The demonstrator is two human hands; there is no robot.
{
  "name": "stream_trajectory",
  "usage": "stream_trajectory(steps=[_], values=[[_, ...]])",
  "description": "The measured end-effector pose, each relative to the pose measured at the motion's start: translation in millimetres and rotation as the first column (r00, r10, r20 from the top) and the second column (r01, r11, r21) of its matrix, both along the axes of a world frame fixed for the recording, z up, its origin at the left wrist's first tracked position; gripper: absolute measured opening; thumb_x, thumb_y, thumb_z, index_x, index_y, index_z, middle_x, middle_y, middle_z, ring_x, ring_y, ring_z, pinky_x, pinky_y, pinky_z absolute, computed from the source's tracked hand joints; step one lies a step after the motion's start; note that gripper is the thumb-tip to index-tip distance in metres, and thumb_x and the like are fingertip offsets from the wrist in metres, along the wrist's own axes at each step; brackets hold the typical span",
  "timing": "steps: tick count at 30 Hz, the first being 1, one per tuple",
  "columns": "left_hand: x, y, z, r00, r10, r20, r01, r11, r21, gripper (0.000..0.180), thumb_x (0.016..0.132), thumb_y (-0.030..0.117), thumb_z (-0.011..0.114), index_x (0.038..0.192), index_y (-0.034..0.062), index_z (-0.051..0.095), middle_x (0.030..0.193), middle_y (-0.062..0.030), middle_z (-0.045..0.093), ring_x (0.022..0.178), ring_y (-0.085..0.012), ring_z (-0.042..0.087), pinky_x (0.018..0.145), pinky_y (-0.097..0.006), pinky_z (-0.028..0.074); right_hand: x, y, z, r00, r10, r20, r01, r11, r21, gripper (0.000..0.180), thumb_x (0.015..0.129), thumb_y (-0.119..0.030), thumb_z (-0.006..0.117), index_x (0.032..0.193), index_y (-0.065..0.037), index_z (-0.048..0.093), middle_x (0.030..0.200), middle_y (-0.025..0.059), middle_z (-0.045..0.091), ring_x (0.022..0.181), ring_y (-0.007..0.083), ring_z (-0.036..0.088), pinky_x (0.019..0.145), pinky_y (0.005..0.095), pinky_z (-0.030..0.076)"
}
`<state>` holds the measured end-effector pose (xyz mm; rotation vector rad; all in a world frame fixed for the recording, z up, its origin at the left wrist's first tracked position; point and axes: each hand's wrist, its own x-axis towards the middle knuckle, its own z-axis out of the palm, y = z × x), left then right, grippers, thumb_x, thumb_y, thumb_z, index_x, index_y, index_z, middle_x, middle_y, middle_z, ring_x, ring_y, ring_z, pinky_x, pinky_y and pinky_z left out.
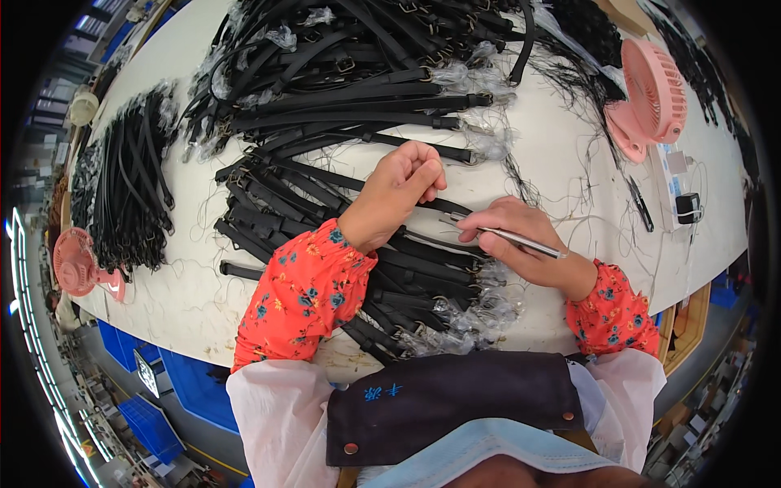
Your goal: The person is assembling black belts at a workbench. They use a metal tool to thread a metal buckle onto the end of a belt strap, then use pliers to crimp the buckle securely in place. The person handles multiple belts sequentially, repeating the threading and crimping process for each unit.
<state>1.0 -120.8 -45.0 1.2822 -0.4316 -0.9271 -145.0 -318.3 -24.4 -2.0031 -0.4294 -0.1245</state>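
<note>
Evidently, at three o'clock, a silver tool (527, 242) is pinched in the right hand (522, 224). Toward twelve, the left hand (396, 191) is curled; whether anything is gripped cannot be told. Black straps (415, 274) are massed centrally, toward six.

I can't tell whether the left hand (400, 191) pinches anything; its fingertips are mostly tucked from sight. The right hand (530, 230) covers part of its slim metal tool (533, 244), whose tip is too fine to make out. Behind the left hand, the red floral sleeve (303, 285) hides stretches of black straps (259, 193). Beyond that hand, the far strap pile (358, 61) runs out of view; below the right hand, crinkled clear wrapping (498, 302) veils buckles.
</note>
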Motion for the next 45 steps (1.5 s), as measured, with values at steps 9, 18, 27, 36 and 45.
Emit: stream_trajectory(steps=[9,18,27,36,45], values=[[-0.5,0.2,2.2,1.0,-0.012,-0.003,0.012,1.0,0.005,0.015,0.105,0.021,0.057,0.105,0.0062,0.055,0.089,0.0014,0.058,0.078,-0.0062,0.048,0.073,-0.021,0.043,1.3,2.9,-3.4,0.999,-0.031,-0.014,0.03,0.998,-0.058,0.025,0.101,-0.018,0.062,0.123,-0.009,0.069,0.099,0.0042,0.076,0.089,0.0198,0.071,0.086,0.0335,0.048],[1.0,1.1,2.3,1.0,-0.012,-0.016,0.012,1.0,-0.001,0.015,0.106,0.021,0.057,0.104,0.006,0.055,0.088,0.0014,0.058,0.078,-0.0071,0.048,0.073,-0.022,0.043,0.4,3.9,-2.8,0.998,-0.053,-0.035,0.05,0.996,-0.08,0.026,0.101,-0.017,0.062,0.124,-0.009,0.069,0.101,0.0057,0.076,0.089,0.022,0.07,0.085,0.0336,0.048],[17.6,7.1,2.2,0.958,0.266,0.105,-0.247,0.955,-0.164,0.011,0.104,0.015,0.058,0.108,0.0054,0.055,0.101,-0.0031,0.064,0.088,-0.0083,0.055,0.08,-0.024,0.045,-8.0,0.8,-10.0,0.986,-0.149,-0.074,0.148,0.989,-0.03,0.022,0.097,-0.008,0.063,0.118,-0.01,0.069,0.102,0.0074,0.073,0.09,0.0258,0.067,0.089,0.0378,0.049],[11.0,31.8,25.4,0.374,-0.411,0.831,0.049,0.904,0.425,0.032,0.078,0.01,0.08,0.106,0.0065,0.065,0.102,-0.0081,0.061,0.099,-0.0311,0.06,0.086,-0.043,0.048,-2.9,1.9,-4.7,0.932,-0.134,0.337,0.289,0.835,-0.467,0.036,0.078,-0.004,0.075,0.112,-0.013,0.066,0.096,0.0066,0.065,0.098,0.028,0.061,0.082,0.0406,0.048],[3.1,17.4,13.2,0.221,-0.255,0.941,0.034,0.967,0.254,0.027,0.08,0.007,0.078,0.105,0.0046,0.068,0.099,-0.0099,0.061,0.091,-0.033,0.06,0.079,-0.041,0.05,-6.1,-3.0,-13.0,0.925,-0.228,0.305,0.332,0.875,-0.353,0.031,0.073,-0.002,0.073,0.102,-0.008,0.062,0.088,0.0094,0.062,0.081,0.0305,0.062,0.071,0.0396,0.05]])
